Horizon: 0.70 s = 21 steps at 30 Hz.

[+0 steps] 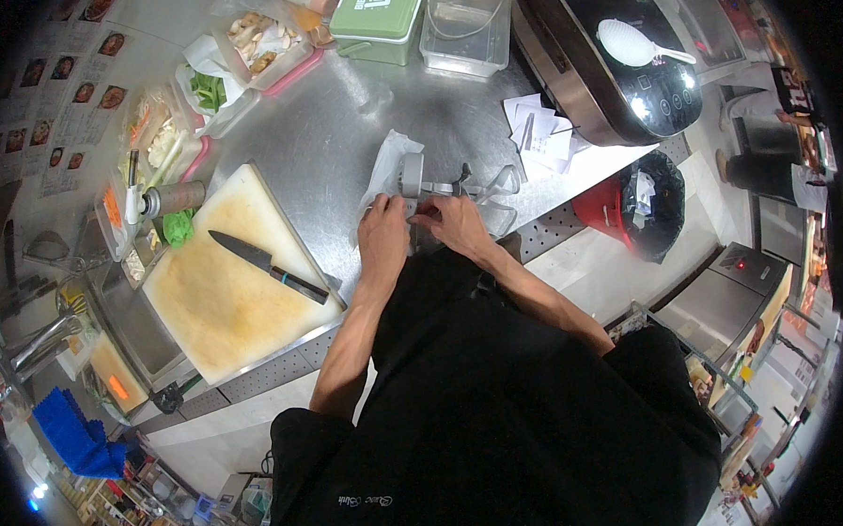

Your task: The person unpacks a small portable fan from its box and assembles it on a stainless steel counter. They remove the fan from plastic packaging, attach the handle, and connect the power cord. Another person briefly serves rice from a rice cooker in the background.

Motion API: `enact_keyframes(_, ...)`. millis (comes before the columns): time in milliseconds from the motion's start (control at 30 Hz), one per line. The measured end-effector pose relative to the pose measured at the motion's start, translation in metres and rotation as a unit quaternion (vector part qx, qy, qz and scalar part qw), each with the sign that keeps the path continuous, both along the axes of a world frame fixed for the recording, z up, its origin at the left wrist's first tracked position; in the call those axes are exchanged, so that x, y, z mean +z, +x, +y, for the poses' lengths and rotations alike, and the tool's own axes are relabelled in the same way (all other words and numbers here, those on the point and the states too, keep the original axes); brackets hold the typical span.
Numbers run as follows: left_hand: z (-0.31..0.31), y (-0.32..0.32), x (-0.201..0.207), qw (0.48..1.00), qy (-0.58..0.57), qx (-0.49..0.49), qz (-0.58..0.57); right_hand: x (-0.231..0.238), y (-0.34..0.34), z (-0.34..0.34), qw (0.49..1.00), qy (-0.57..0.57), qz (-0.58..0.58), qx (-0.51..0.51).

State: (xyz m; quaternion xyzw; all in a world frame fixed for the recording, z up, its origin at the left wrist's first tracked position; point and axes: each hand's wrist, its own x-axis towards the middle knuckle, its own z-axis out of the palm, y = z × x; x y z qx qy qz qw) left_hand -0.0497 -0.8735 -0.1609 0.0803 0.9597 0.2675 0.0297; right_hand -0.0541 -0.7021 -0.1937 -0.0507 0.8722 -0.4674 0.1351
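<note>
Close in front of my body, at the near edge of the steel table, both hands come together. My left hand is closed, with its fingertips pinched at the near end of a grey-white device with a short cylindrical top. Beside it, my right hand is also closed, fingers bent toward the left ones. What lies between the fingertips is too small to name. Crumpled white paper or plastic lies just left of the device. Grey, partly see-through curved pieces stick out beyond my right hand.
On the left, a white cutting board carries a black-handled knife. A gas torch and vegetable tubs stand behind it. A rice cooker, paper slips and a red bin are on the right.
</note>
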Motion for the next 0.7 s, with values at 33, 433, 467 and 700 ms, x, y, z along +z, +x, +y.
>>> enact_keyframes(33, 0.0, 0.001, -0.001, 1.0, -0.003, 0.001, 0.0, 0.0, 0.0, 0.0, 1.0, 0.002, -0.002, -0.001)
enact_keyframes(433, -0.002, -0.007, -0.006, 0.998, -0.038, -0.037, -0.032, 0.006, -0.001, -0.002, 1.0, 0.012, 0.02, 0.002)
enact_keyframes(467, 0.0, -0.008, -0.008, 0.998, -0.041, -0.034, -0.034, 0.007, -0.001, -0.001, 1.0, 0.008, 0.02, 0.003)
enact_keyframes(700, -0.006, -0.003, -0.003, 1.0, 0.007, 0.017, 0.0, 0.016, -0.001, 0.015, 0.999, -0.035, -0.035, -0.019)
